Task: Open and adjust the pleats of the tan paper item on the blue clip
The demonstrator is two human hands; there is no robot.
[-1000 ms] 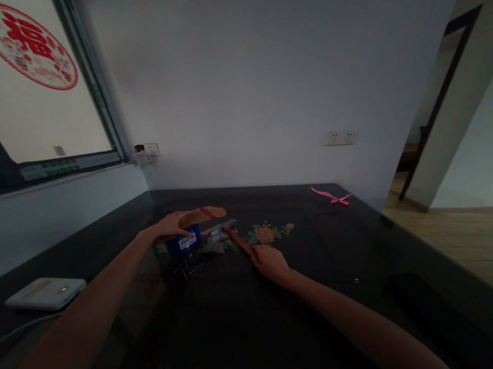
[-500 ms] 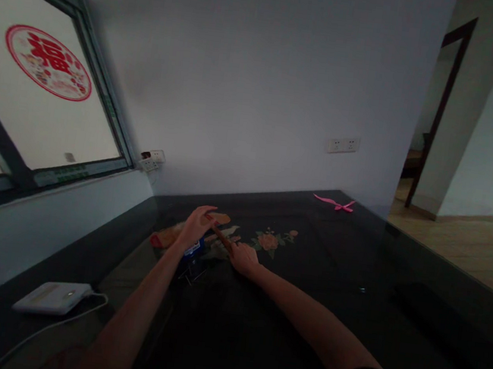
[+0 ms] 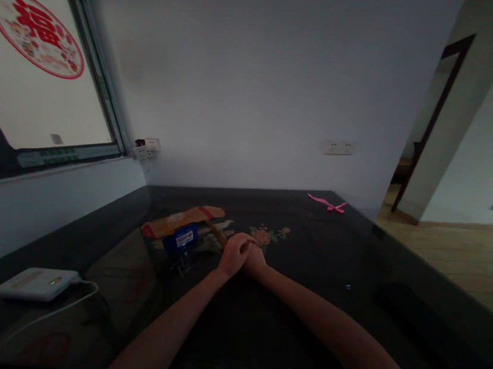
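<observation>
A slim brown stick (image 3: 217,233) slants from the table's printed pattern into my hands. My left hand (image 3: 233,256) is closed around its near end, thumb and fingertips curled together. Against it, and partly hidden behind it, is my right hand (image 3: 256,262), also closed at the stick's near end. Left of the hands lies a long orange-brown pouch (image 3: 176,222) with red bands. A dark blue box (image 3: 184,238) with a white label sits in front of the pouch. Several thin dark pieces (image 3: 185,262) lie near the box.
A white power bank (image 3: 36,283) with a white cable rests at the left. A pink ribbon (image 3: 332,206) lies at the table's far right, and a long black object (image 3: 430,333) at the near right. Behind the dark glossy table (image 3: 303,311) stands a wall.
My left hand has moved from the stick's far end, down and right, to my right hand. The pouch and blue box are now uncovered. The view has shifted slightly.
</observation>
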